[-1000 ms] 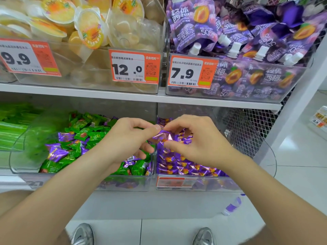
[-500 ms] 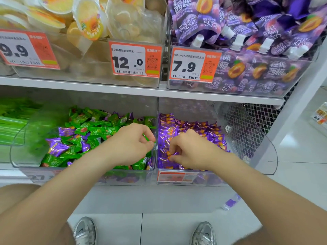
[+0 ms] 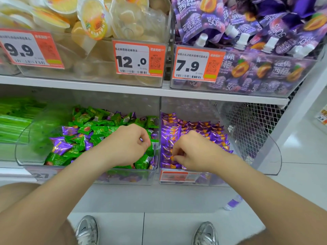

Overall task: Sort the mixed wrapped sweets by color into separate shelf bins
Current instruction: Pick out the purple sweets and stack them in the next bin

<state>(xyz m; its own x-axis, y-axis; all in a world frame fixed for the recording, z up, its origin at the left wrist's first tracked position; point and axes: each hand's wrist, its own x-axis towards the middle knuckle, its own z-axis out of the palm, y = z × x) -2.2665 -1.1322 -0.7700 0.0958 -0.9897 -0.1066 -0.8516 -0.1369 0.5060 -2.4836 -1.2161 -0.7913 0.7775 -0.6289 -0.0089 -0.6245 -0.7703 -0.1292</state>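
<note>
The left clear bin point(image 3: 23, 156) holds green wrapped sweets point(image 3: 99, 129) mixed with purple wrapped sweets point(image 3: 59, 145). The right clear bin point(image 3: 272, 156) holds only purple sweets point(image 3: 203, 126) in rows. My left hand point(image 3: 127, 145) is down in the left bin near the divider, fingers curled, with a bit of purple wrapper showing between thumb and fingertips. My right hand point(image 3: 194, 152) lies low in the right bin, its curled fingertips pinching a purple sweet among the others near the front.
The shelf above carries bins of yellow jelly cups point(image 3: 92, 20) and purple spouted pouches point(image 3: 247, 32), with price tags point(image 3: 139, 58) on their fronts. Green packs point(image 3: 12, 124) fill the bin at the far left. A wire mesh panel point(image 3: 251, 124) stands to the right. My shoes point(image 3: 87, 230) are on the white floor.
The hands met over the divider around one purple sweet, then parted. My right hand dropped into the purple bin with it and my left hand went down into the mixed bin.
</note>
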